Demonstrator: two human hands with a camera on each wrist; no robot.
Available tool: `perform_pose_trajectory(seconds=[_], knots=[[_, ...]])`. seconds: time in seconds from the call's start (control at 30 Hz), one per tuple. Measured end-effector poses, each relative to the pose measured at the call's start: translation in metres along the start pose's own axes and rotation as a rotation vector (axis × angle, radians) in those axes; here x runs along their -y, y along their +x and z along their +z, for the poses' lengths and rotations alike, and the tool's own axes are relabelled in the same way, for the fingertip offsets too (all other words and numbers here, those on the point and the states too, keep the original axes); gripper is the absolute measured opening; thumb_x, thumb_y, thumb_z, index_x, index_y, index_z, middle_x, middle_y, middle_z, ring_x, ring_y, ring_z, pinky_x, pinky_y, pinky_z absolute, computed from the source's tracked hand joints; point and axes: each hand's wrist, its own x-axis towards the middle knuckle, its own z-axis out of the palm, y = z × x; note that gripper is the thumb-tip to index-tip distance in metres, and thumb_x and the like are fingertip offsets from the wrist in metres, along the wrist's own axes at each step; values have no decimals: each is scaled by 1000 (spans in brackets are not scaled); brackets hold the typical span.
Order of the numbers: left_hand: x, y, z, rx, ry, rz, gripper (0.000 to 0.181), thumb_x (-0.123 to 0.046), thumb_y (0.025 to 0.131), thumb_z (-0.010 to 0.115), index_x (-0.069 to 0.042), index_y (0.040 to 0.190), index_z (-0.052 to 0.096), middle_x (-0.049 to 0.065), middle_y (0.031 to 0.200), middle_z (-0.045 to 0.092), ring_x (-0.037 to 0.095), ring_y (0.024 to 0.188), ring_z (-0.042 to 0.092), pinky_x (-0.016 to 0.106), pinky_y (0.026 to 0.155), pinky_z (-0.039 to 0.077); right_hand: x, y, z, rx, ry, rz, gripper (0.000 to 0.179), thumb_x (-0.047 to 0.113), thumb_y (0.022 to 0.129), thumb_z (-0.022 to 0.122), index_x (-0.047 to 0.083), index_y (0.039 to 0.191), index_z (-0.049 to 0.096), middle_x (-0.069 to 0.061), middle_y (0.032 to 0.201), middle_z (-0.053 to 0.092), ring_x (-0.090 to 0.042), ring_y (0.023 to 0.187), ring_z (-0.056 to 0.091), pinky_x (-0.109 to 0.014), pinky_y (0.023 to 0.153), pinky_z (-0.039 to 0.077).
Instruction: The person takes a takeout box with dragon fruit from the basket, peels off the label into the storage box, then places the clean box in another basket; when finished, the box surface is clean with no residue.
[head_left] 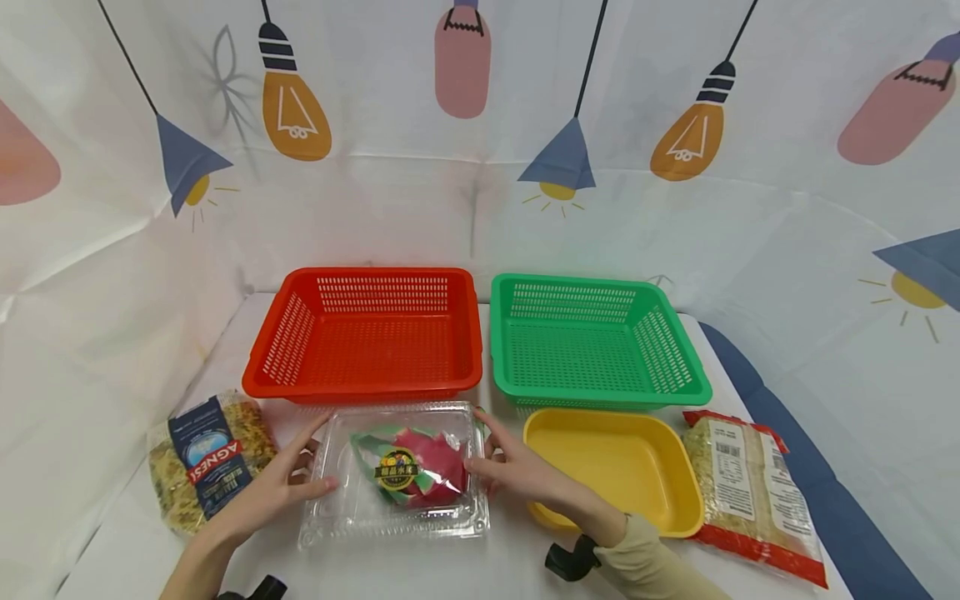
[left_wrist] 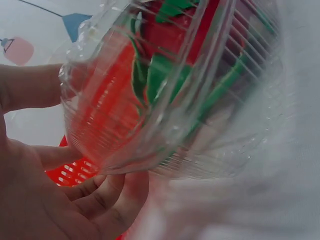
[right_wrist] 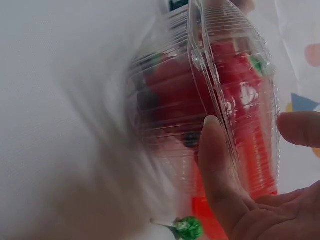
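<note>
A clear box is between the two hands, over the white worktop. Its long way runs from side to side, so each hand has one short end. The left hand grips the left end, and the right hand grips the right end. Neither is nearer, because both touch the box. The fingers of both hands bend around its edges. Inside, more to the right, lies a pink fruit with green tips. The red basket is just past the box's far edge. The green basket is farther off to the right, and the yellow tray is next to the right hand.

The right wrist view shows a shiny green ball on a thin stick, maybe a lollipop. The head view shows only a tiny bit of green there. The left wrist view shows the box's ridged side, hard to see from above. I can't tell if the box's bottom touches the worktop.
</note>
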Motion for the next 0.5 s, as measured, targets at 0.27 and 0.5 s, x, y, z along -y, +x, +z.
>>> perform_pose_trajectory(seconds=[0.27, 0.5], knots=[[4, 5, 2, -28, -40, 21, 86, -13, 90, 69, -11, 159, 19, 14, 110, 44, 15, 90, 50, 29, 76, 43, 1, 2, -1, -21, -112, -17, 78, 30, 97, 64, 20, 160, 20, -9, 97, 52, -19, 79, 57, -30, 71, 51], [7, 5, 3, -44, -61, 45, 84, -10, 89, 69, -8, 158, 20, 14, 109, 44, 13, 87, 52, 27, 75, 43, 1, 2, 0, -39, -164, -27, 77, 31, 97, 64, 19, 160, 21, -10, 100, 54, -18, 80, 58, -27, 70, 51]])
